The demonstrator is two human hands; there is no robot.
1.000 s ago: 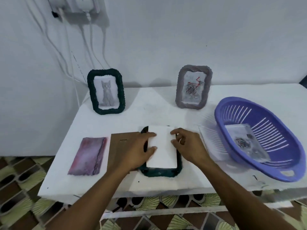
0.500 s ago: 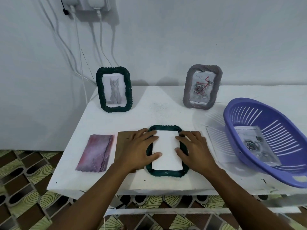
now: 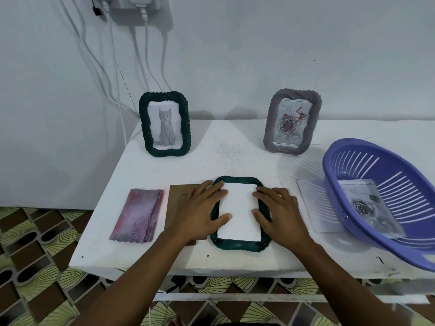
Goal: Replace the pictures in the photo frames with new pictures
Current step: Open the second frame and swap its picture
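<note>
A dark green photo frame (image 3: 237, 245) lies face down near the table's front edge, with a white picture sheet (image 3: 239, 212) lying blank side up in its opening. My left hand (image 3: 200, 212) rests flat on the frame's left side, its fingertips on the sheet's left edge. My right hand (image 3: 279, 212) lies flat on the right side, fingertips on the sheet's right edge. A brown backing board (image 3: 175, 205) sits under my left hand. At the back stand a green frame with a cat picture (image 3: 164, 124) and a grey frame with a rose picture (image 3: 292, 122).
A purple slotted basket (image 3: 381, 198) at the right holds a rose picture (image 3: 367, 208). A white sheet (image 3: 316, 208) lies beside it. A pink-purple cloth (image 3: 137, 215) lies at the left. White cables (image 3: 113, 67) hang down the wall. The white table (image 3: 235, 156) ends just before my arms.
The white sheet, tilted over the frame a second ago, now lies flat inside it. Both hands have flattened onto its two sides. My head camera has shifted slightly.
</note>
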